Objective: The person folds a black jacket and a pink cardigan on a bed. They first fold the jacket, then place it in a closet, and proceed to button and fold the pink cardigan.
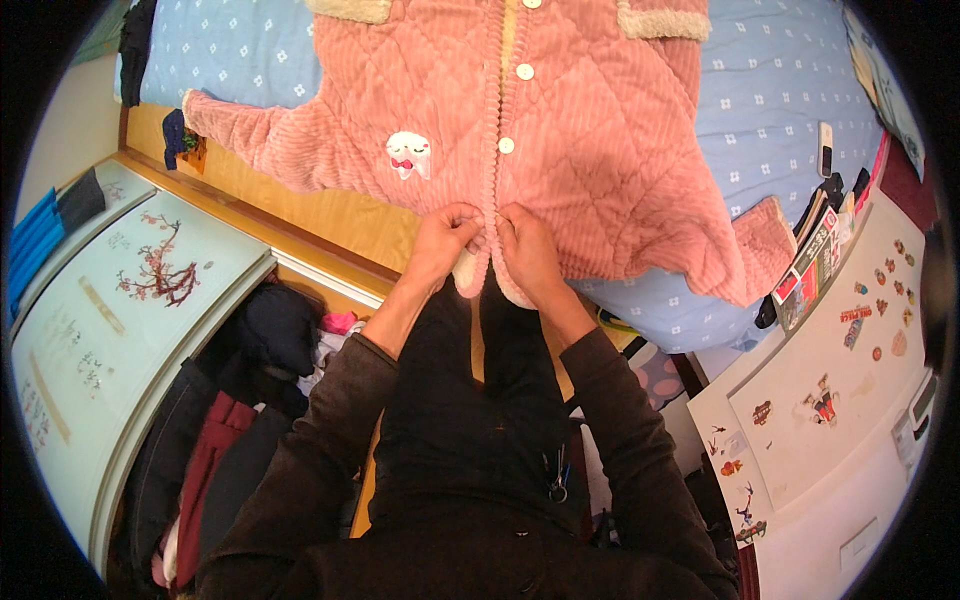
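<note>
A pink quilted jacket (600,172) lies spread over the edge of the bed, its collar end towards me and its sleeves out to both sides. My left hand (454,238) pinches the left front edge near the collar. On the other front edge, my right hand (528,244) grips the fabric close beside it. The pale collar (470,274) hangs down below my fingers. Several round white buttons (506,145) run along the right front edge. A white animal patch (409,155) with a red bow sits on the left front. Any fastener between my fingertips is hidden.
The blue flowered bedsheet (735,97) stretches beyond the jacket. At left stands a wardrobe with a painted sliding door (165,262) and dark clothes (277,326) inside. A white stickered cabinet (840,330) is at right, magazines (810,262) by it. A white remote (826,148) lies on the bed.
</note>
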Tool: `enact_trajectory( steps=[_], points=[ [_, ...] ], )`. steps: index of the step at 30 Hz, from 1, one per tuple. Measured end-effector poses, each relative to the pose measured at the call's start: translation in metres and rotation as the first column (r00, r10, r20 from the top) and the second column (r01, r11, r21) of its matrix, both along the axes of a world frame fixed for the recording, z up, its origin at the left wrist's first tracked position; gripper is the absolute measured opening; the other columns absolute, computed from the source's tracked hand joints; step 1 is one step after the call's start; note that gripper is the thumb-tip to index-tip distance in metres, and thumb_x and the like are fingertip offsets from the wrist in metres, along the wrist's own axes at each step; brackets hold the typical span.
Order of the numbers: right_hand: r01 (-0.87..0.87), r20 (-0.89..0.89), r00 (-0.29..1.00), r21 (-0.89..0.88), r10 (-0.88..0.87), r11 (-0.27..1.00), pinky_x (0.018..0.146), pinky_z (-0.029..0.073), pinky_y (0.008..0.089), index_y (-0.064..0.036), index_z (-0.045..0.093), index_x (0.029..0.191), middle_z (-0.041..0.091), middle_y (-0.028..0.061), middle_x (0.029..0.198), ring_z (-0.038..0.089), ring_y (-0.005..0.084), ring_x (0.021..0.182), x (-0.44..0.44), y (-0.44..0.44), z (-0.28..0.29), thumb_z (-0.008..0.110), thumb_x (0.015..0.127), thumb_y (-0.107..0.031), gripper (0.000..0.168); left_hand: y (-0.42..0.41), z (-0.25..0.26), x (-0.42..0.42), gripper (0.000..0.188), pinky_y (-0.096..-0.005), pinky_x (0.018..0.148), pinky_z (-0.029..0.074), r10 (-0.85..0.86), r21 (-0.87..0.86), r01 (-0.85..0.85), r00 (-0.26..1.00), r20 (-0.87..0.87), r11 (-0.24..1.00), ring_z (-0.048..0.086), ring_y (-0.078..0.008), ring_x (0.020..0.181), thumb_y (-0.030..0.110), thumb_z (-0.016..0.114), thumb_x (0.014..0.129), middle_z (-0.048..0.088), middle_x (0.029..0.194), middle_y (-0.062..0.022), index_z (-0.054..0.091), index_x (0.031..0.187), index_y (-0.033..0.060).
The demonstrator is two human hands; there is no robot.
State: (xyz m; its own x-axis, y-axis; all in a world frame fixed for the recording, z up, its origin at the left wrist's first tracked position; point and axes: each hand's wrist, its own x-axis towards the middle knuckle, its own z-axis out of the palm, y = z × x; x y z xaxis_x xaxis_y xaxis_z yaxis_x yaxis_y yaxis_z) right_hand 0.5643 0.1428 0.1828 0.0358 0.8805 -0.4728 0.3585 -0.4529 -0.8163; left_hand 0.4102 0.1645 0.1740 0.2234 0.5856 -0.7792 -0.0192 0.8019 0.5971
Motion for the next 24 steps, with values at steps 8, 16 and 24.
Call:
enact_trajectory(
  steps=[8, 16, 24],
  points=[
    [-0.108, 0.135, 0.985, 0.017, 0.104, 0.994, 0.070, 0.048, 0.0458, 0.008, 0.055, 0.084, 0.060, 0.0293, 0.081, 0.061, 0.0432, 0.079, -0.006, 0.010, 0.018, 0.050, 0.085, -0.003, 0.012, 0.009, 0.001, -0.002, 0.005, -0.0239, 0.054, 0.047, -0.020, -0.041, 0.020, 1.000, -0.013, 0.999, 0.057, -0.0106, 0.059, 0.004, 0.065, 0.087, 0.063, 0.071, -0.0047, 0.062, 0.087, -0.0004],
    [-0.125, 0.094, 0.987, -0.053, 0.129, 0.991, 0.074, 0.047, 0.0497, 0.009, 0.055, 0.086, 0.061, 0.0311, 0.084, 0.060, 0.0463, 0.082, -0.009, 0.011, 0.013, 0.057, 0.083, -0.024, 0.034, 0.015, 0.007, 0.005, 0.007, -0.0232, 0.054, 0.044, -0.089, -0.017, 0.088, 0.994, -0.069, 0.996, 0.054, -0.0081, 0.060, 0.005, 0.066, 0.086, 0.063, 0.070, -0.0025, 0.062, 0.083, 0.0003],
    [-0.111, 0.180, 0.970, -0.271, 0.164, 0.956, 0.069, 0.048, 0.0491, 0.009, 0.062, 0.084, 0.063, 0.0303, 0.081, 0.063, 0.0443, 0.079, -0.008, 0.026, 0.012, 0.057, 0.083, -0.034, 0.043, 0.003, 0.013, 0.016, 0.011, -0.0329, 0.058, 0.046, -0.156, 0.336, 0.339, 0.869, -0.469, 0.879, 0.058, -0.0197, 0.059, -0.001, 0.066, 0.076, 0.059, 0.065, -0.0146, 0.058, 0.083, -0.0036]
  ],
)
